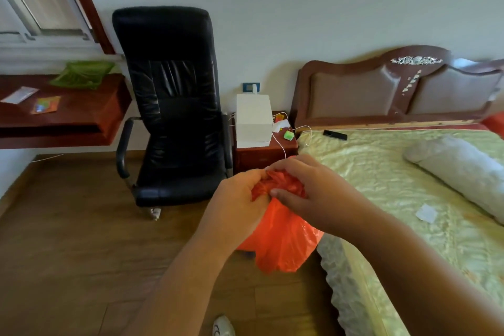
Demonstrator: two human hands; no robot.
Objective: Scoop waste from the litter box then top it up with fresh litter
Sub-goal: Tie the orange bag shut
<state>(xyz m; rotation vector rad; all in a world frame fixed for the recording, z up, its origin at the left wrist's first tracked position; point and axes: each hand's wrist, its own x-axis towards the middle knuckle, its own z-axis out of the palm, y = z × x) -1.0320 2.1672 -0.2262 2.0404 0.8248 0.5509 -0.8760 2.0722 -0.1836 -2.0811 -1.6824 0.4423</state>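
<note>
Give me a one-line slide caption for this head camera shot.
Both hands, left hand and right hand, grip the bunched top of an orange plastic bag beside the bed.

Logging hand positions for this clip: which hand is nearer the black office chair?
Left. The left hand grips the orange bag on the side toward the black office chair; the right hand grips it on the bed side.
</note>
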